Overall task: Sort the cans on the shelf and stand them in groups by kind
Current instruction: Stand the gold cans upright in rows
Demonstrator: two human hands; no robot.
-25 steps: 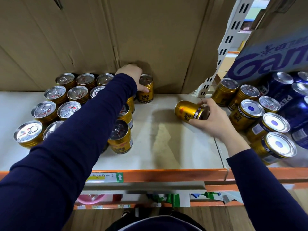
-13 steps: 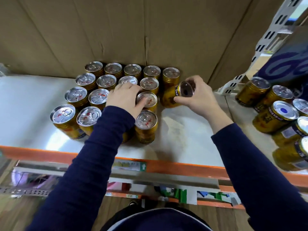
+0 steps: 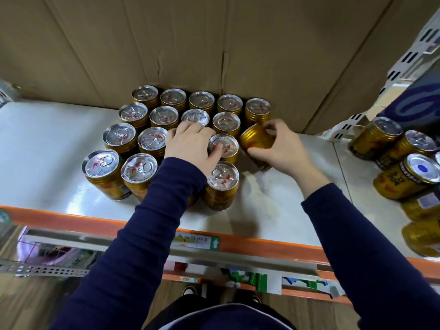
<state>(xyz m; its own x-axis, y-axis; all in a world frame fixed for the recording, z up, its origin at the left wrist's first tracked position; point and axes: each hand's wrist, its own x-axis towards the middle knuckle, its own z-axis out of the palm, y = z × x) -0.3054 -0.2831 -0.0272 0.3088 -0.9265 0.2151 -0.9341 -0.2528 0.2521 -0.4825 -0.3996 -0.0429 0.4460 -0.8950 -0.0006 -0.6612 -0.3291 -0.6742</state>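
Holding a gold can point(image 3: 255, 137), the right hand point(image 3: 277, 148) has its fingers and thumb curled round it. The can is tilted, with its top leaning toward the far wall, and the hand hides its lid. It is just right of the group of cans point(image 3: 152, 141), near the back of the shelf point(image 3: 47, 144).

The cans in the group stand up straight in neat rows, close together. Each one is round, with bumpy gold sides and a flat silver lid. The lids are shiny, with a little pull ring and red marks.

The left hand point(image 3: 190, 144) lies flat on the lids in the middle of the group. Its fingers are loose and it holds nothing. Its thumb rests on the lid of one can on the right side of the group.

The shelf is white, smooth and shiny, with an orange edge point(image 3: 71, 220) along the near side. Brown cardboard point(image 3: 190, 44) with folds and a crack stands behind the cans.

Far to the right, well apart from the group, are other cans point(image 3: 404, 177). They are gold too, and one has a blue dot on its silver lid. A white post point(image 3: 404, 58) with dark slots stands behind them.
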